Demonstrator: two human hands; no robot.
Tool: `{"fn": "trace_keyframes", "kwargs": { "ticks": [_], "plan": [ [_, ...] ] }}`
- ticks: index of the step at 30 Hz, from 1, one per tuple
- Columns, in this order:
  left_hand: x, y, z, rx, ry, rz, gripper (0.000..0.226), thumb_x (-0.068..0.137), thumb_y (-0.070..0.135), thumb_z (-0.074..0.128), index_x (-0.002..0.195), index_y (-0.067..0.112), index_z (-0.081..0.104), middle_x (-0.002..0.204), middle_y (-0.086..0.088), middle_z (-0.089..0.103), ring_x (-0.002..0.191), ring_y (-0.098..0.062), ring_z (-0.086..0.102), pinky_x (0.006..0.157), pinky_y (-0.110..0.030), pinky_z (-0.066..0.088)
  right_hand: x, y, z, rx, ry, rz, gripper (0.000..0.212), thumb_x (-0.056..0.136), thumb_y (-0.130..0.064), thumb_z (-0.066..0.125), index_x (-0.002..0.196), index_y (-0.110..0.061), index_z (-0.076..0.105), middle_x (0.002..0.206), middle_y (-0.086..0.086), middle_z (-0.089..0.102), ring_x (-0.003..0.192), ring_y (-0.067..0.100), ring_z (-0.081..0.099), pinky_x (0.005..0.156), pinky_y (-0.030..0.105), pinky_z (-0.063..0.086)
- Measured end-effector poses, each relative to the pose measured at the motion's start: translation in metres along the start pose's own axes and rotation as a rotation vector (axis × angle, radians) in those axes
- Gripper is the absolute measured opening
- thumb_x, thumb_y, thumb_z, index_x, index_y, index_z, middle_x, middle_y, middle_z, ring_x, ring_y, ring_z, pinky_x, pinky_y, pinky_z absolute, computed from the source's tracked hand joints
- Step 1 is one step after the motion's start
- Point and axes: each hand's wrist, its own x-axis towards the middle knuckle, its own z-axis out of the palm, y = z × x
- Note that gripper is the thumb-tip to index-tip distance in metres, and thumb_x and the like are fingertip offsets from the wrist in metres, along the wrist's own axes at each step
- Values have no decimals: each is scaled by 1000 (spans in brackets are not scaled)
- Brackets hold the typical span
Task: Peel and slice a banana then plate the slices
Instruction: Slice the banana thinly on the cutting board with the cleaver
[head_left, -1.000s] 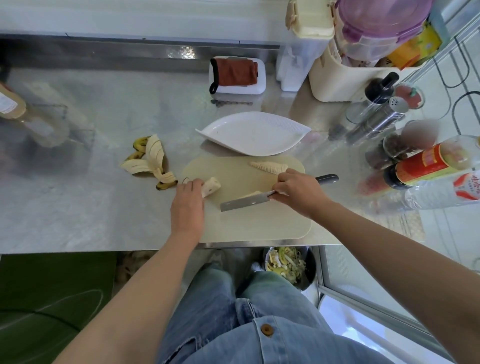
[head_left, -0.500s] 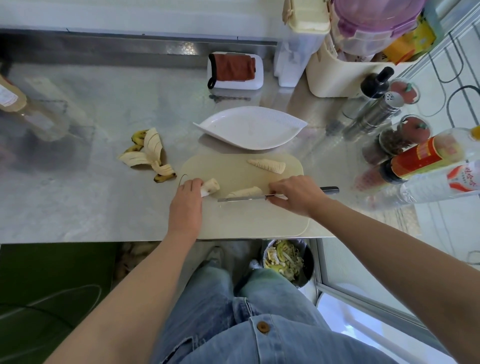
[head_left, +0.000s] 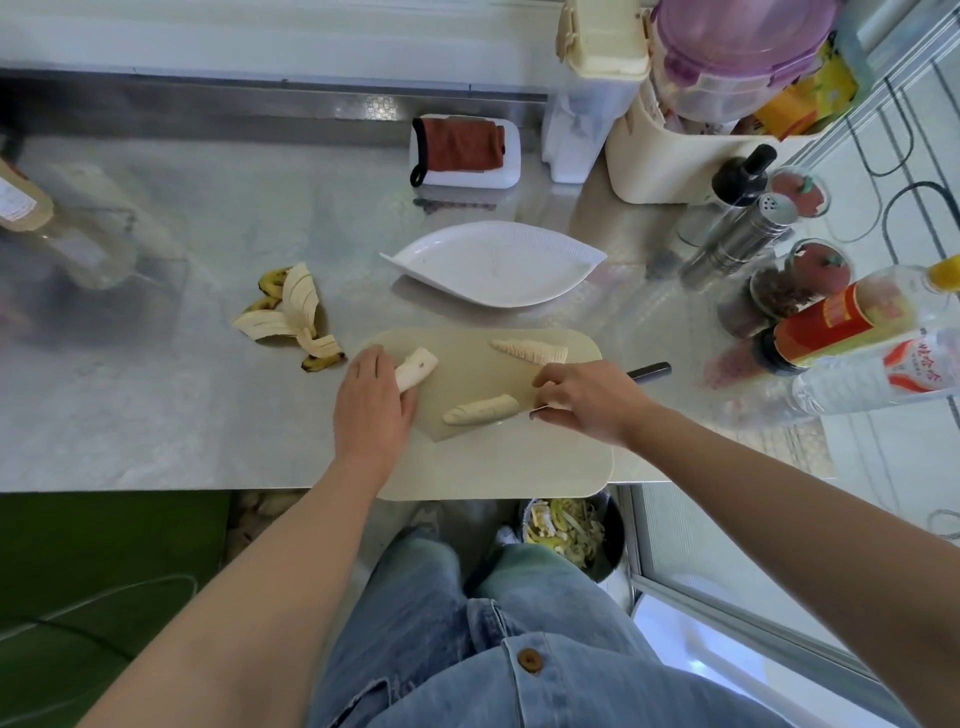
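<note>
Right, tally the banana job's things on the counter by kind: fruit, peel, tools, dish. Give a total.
banana pieces: 3
banana peel: 1
knife: 1
cutting board: 1
white plate: 1
Total: 7

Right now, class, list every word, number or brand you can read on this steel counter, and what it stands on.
No text reads clearly.
Clear yellow-capped bottle with red label: print too blurred.
Clear plastic bottle with white label: red characters, too blurred.
Glass bottle with tan label, far left: print too small.
</note>
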Motion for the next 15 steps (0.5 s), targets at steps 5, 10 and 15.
{"fn": "trace_keyframes", "kwargs": {
  "ticks": [5, 10, 15],
  "plan": [
    [-3, -5, 7, -132, -38, -35, 56, 87, 28, 67, 133, 11, 41, 140, -10, 43, 129, -28, 42, 101, -43, 45, 3, 1, 2, -12, 23, 21, 27, 92, -39, 57, 94, -17, 74, 95, 2, 67, 68, 25, 65, 51, 22, 28],
    [-1, -7, 5, -148, -51, -64, 57, 83, 30, 71, 130, 16, 41, 134, -6, 47, 123, -26, 46, 94, -44, 49, 10, -1, 1, 14, 62, 35, 22, 79, -30, 75, 69, -13, 67, 73, 5, 55, 61, 24, 57, 44, 22, 29],
    [0, -8, 0, -94, -59, -23, 48, 84, 31, 70, 125, 16, 47, 130, -9, 52, 118, -29, 50, 88, -45, 51, 21, 4, -1, -9, 54, 57, 23, 79, -33, 74, 71, -12, 68, 75, 6, 54, 67, 25, 55, 43, 25, 33]
  ]
}}
